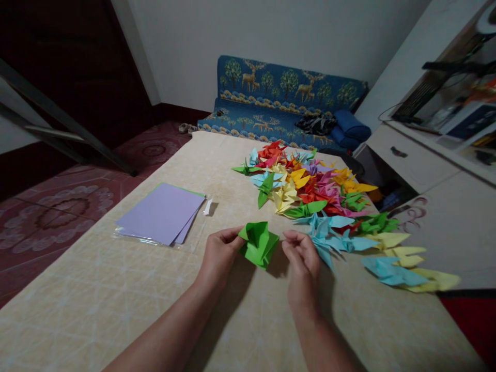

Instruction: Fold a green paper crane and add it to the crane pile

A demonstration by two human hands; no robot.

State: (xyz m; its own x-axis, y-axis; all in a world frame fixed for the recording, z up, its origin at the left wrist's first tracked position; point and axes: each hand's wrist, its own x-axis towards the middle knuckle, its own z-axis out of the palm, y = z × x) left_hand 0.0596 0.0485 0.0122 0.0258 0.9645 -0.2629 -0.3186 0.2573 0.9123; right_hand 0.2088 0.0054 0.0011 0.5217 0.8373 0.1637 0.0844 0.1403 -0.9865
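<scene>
Pinching bright green, partly folded paper piece (259, 245) at left edge between thumb and fingers of left hand (219, 253). Holding it above pale yellow table (116, 299) with white-line pattern. Curling fingers of right hand (304, 261) just beside paper's right corner, apart from it; cannot tell if fully closed. Lying near right hand: light blue folded-paper cranes (325, 243), at edge of large multicoloured paper-crane pile (300, 178). Lying left: flat purple paper sheets (160, 212) on clear plastic sleeve, beside small white slip (208, 206).
</scene>
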